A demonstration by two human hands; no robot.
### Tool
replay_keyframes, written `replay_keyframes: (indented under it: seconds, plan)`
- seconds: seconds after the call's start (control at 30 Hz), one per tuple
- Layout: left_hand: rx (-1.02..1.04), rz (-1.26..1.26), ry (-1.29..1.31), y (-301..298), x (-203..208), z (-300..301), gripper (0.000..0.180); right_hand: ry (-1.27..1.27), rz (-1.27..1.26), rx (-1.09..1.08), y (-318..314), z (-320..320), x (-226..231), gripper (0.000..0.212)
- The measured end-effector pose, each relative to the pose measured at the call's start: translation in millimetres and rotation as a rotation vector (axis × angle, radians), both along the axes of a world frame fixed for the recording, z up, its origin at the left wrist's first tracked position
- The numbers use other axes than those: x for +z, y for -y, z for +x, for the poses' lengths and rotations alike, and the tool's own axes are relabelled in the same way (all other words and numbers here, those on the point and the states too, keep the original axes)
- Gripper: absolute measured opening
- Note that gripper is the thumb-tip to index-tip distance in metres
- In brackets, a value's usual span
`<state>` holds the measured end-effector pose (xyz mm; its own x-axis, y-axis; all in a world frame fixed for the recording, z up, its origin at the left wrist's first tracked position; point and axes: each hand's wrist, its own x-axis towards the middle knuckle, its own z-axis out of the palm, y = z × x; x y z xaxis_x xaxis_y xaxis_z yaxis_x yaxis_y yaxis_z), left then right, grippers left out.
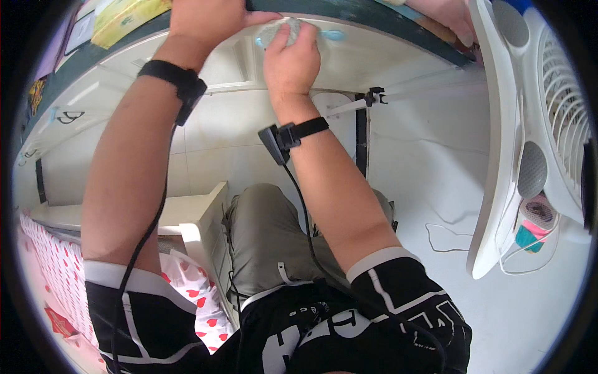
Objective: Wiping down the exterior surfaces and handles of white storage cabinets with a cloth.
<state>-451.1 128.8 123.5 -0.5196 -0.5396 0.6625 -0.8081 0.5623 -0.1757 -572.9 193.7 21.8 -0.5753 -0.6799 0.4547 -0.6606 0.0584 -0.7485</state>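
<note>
One length of white fabric with red hearts is lying at the far left. Right of it, a black wire handle is sitting on a pale front, and a yellow box is resting on the dark-edged surface. The left hand is reaching the surface's edge, its thumb stretching rightward; the upper border is cutting off its other fingers, so I cannot tell how far it is closing. Next, a grey cloth is lying against the white panel below that edge, pale-blue patches showing on either side. The right hand is holding it, fingers bending over it. Further right, a white stand is standing below the panel, another person's arm is showing above, and a white fan is filling the right side.
</note>
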Motion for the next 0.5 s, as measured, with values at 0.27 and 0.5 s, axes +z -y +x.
replay_keyframes:
  seconds: [0.27, 0.5]
  plan:
    - [0.035, -0.087, 0.025, 4, -3, -4, 0.075, 0.069, -0.114, -0.086, 0, -35, 5, 0.032]
    - [0.058, -0.085, 0.024, 2, -6, 2, 0.077, 0.265, 0.037, 0.048, -13, -29, 6, 0.037]
